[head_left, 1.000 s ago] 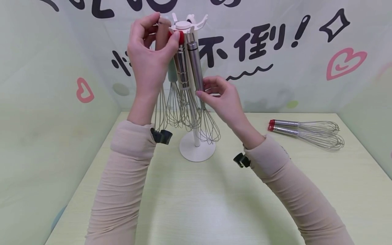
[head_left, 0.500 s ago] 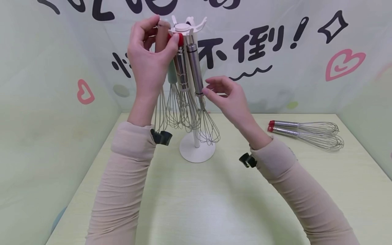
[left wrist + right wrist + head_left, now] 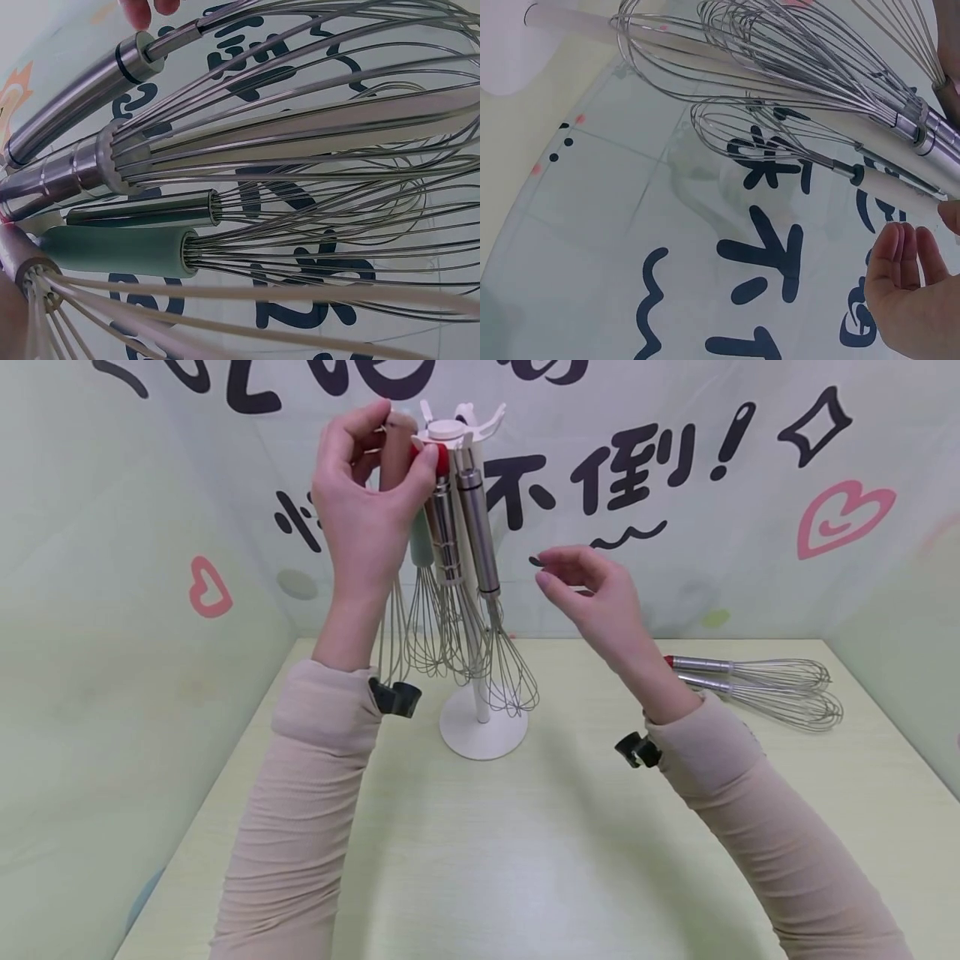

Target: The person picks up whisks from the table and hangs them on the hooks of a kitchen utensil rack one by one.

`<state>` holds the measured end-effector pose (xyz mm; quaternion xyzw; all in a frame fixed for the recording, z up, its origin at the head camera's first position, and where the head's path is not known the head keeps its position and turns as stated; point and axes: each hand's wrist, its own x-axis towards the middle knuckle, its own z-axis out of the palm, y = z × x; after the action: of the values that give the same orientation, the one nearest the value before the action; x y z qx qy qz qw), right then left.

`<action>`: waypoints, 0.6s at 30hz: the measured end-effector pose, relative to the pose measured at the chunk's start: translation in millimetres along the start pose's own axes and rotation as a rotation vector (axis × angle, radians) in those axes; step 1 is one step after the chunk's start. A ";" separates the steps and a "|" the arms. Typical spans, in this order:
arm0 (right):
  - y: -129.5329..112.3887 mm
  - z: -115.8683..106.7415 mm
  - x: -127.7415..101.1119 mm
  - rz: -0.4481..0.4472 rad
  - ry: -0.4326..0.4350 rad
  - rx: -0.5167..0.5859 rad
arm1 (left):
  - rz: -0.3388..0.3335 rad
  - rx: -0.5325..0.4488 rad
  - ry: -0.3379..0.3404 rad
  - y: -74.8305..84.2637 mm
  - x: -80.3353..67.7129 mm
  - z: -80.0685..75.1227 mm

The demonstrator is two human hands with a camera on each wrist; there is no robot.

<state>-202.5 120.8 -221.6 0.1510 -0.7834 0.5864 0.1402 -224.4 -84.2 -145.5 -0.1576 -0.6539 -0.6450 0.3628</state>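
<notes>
My left hand [image 3: 363,522] holds a brown-handled whisk [image 3: 396,456] at the left of a white rotating-style rack [image 3: 447,430], its thumb overlapping the red end of a steel-handled whisk [image 3: 446,522]. A plain steel whisk [image 3: 479,531] hangs from the rack's front hook, tilted slightly. Behind them hangs a green-handled whisk [image 3: 421,542]; its handle [image 3: 120,251] shows fully in the left wrist view. My right hand [image 3: 596,597] is in the air right of the steel whisk, apart from it, fingers loosely bent around nothing. In the right wrist view a pale-handled whisk [image 3: 892,186] hangs near its fingers.
The rack's round white base [image 3: 483,739] stands on the pale table [image 3: 480,860]. Two red-ended whisks [image 3: 783,697] lie at the table's right, their handle ends partly behind my right forearm. A printed backdrop [image 3: 720,527] rises behind the rack.
My right hand has let go of the plain steel whisk and drawn away to the right. That whisk stays hanging on the rack. My left hand keeps its hold with little movement.
</notes>
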 end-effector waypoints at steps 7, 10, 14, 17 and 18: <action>6.5 -15.5 -2.2 0.044 0.003 -0.048 | -0.005 0.005 -0.010 1.2 -1.0 -0.1; 10.3 -21.8 -2.9 0.065 0.008 -0.066 | -0.004 0.005 -0.011 1.2 -1.0 -0.4; 16.7 -31.4 -4.4 0.079 0.024 -0.075 | -0.001 0.010 -0.011 0.5 -0.6 -1.0; 22.3 -40.5 -5.0 0.095 0.029 -0.101 | -0.003 0.018 -0.010 0.4 0.0 -1.0; 24.3 -44.0 -5.2 0.105 0.028 -0.116 | -0.004 0.019 -0.010 0.5 0.1 -0.9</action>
<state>-205.6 169.9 -233.0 0.0932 -0.8208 0.5486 0.1289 -224.0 -85.1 -145.1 -0.1559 -0.6620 -0.6388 0.3597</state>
